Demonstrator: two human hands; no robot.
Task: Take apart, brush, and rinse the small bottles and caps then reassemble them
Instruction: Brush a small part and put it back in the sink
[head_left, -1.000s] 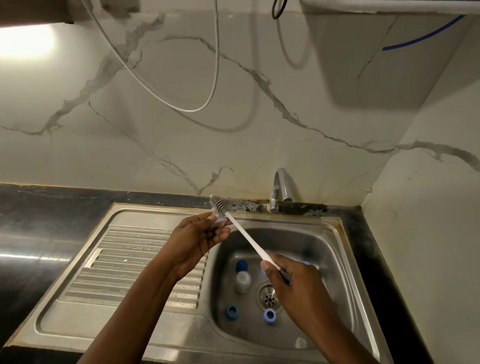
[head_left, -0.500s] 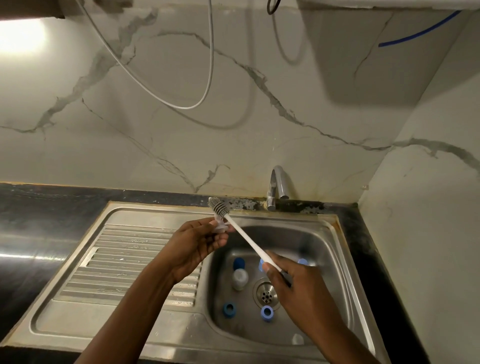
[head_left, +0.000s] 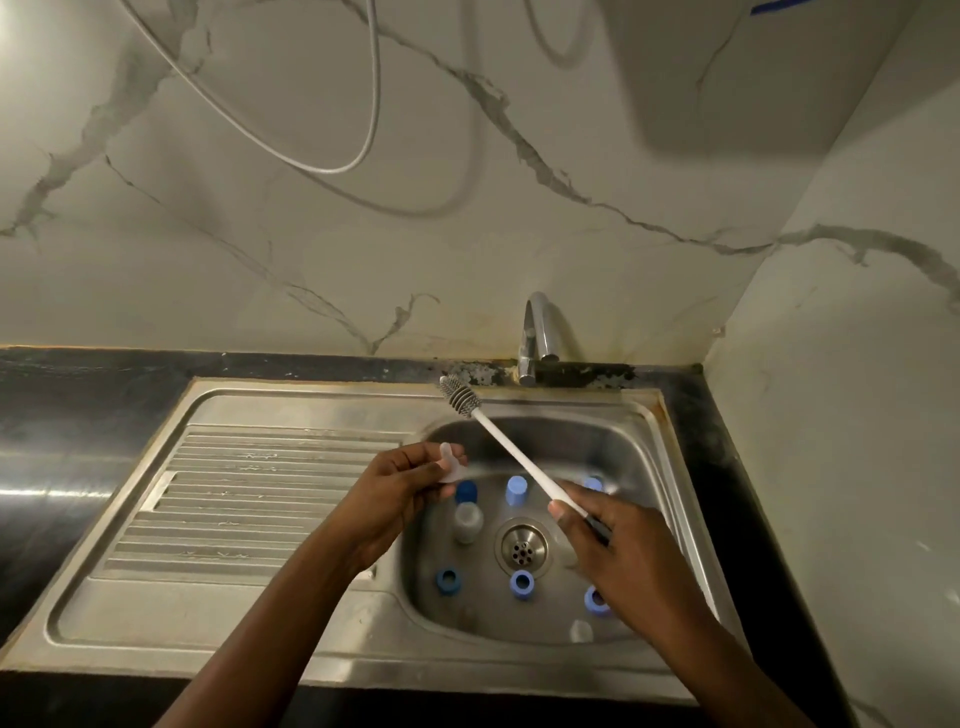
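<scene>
My left hand (head_left: 400, 499) pinches a small clear teat (head_left: 451, 462), held up to the left of the drain (head_left: 521, 546). My right hand (head_left: 618, 545), just right of the drain, is wrapped round the handle of the white brush (head_left: 511, 457), whose bristled head points away beyond the drain (it doesn't touch the teat). A pale bottle (head_left: 467, 521) stands just left of the drain, and 3 blue rings (head_left: 522, 583) lie on its near side.
</scene>
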